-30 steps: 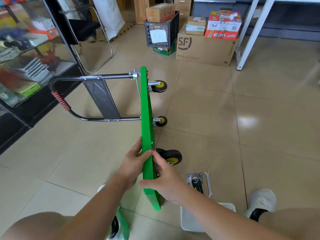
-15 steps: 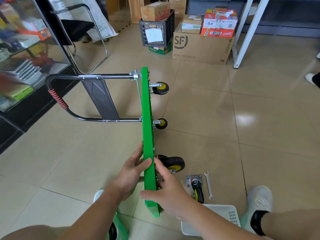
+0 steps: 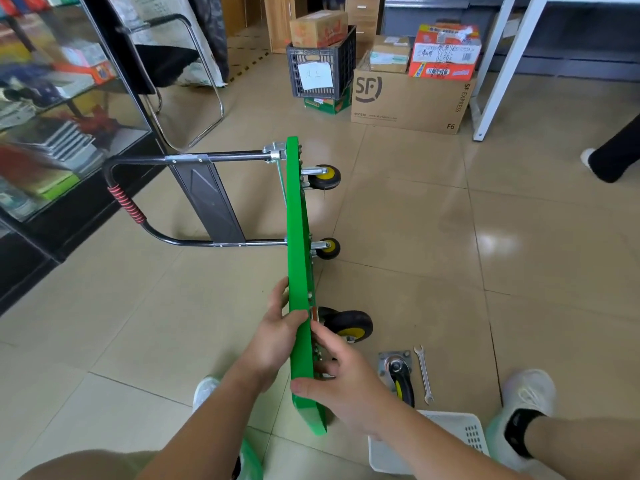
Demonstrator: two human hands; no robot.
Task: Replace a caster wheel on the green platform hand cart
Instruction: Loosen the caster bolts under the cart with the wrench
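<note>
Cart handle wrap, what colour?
Red coiled wrap on the black handle bar of the green cart; shows best in the head view.

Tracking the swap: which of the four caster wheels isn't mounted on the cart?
The loose caster lying on the floor beside the wrench. The far caster, middle caster and near caster all project from the green platform.
</note>
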